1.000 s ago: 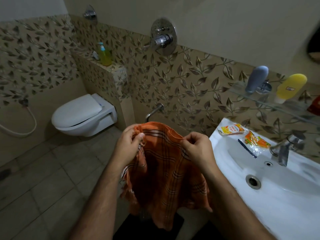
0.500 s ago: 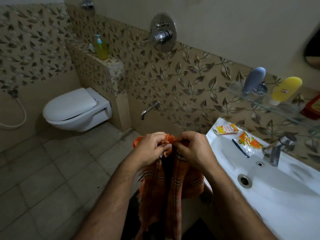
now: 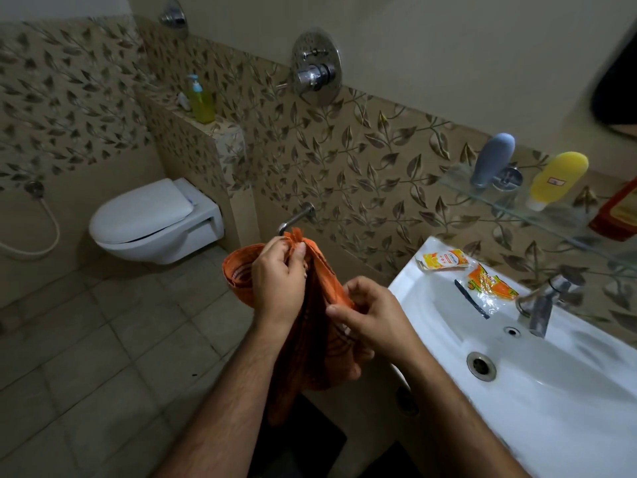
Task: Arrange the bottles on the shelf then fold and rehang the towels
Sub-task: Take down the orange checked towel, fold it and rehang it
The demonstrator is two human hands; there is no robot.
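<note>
1. Towel (image 3: 312, 326), orange and bunched, is held in mid-air beside the sink (image 3: 551, 401); its lower end is hidden behind the forearms.
2. Its top is pinched by the left hand (image 3: 275, 281).
3. Its side edge is gripped by the right hand (image 3: 374, 320).
4. A red bottle (image 3: 617, 215) on the glass shelf (image 3: 462, 181) is cut off.

Towel (image 3: 320, 339): orange, dark plaid stripes. Shelf (image 3: 551, 210) bottles: grey-blue (image 3: 492, 159), yellow (image 3: 556, 179). Soap bottle (image 3: 201, 100): yellow-green, blue pump. Wall tiles (image 3: 362, 160): beige, brown leaf print. Toilet (image 3: 155, 222), sink (image 3: 551, 391): white. Sachets (image 3: 444, 259): yellow, orange.
</note>
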